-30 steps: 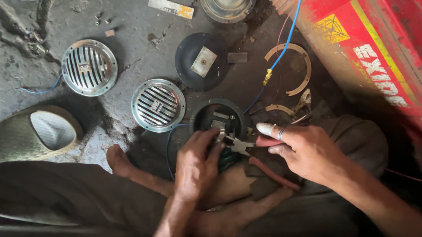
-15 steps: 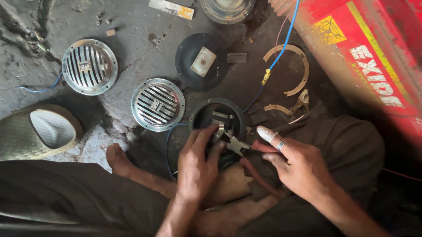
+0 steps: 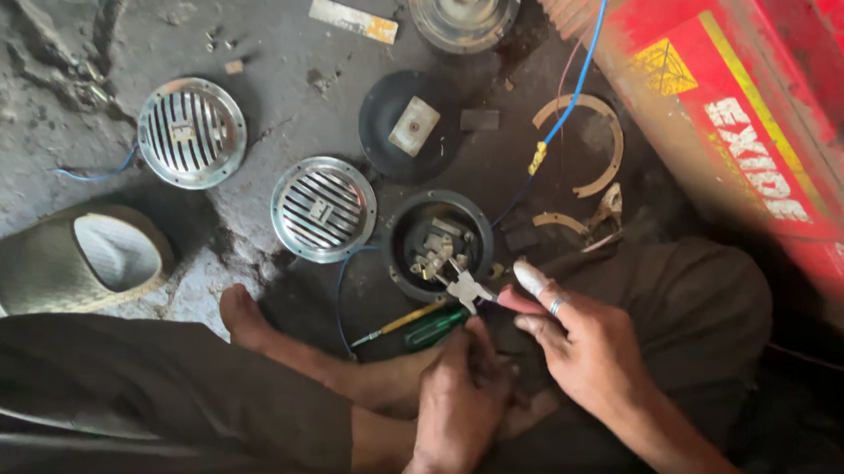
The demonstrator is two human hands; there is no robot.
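Comparing the head view with the two earlier pictures, the clearest change is at the left hand [image 3: 460, 399]: it lay over the open black round horn housing [image 3: 438, 246] with its fingers at the rim, and now it has drawn back toward the person's lap, just near of a green-handled screwdriver [image 3: 436, 328] and a thin yellow-handled one [image 3: 399, 322] that lie on the floor. Its fingers are curled inward, but whether they clasp anything I cannot tell — nothing shows inside them.

The right hand [image 3: 586, 349] has come in from the right and sits closer to the housing. It is clenched on the red handles of a pair of small pliers [image 3: 476, 291], a white-wrapped finger stretched along them, and the metal tip now rests at the near rim of the housing, by the pale metal contacts inside.

With the left hand gone, the housing stands uncovered on the grey concrete floor [image 3: 19, 88], between the person's bare foot and the dark trousered knee — the work seems to have passed from steadying to picking with the tool.

Further left, two chrome slotted horn grilles [image 3: 323, 209] lie unmoved; a big red box [image 3: 733, 112] stands at far right.
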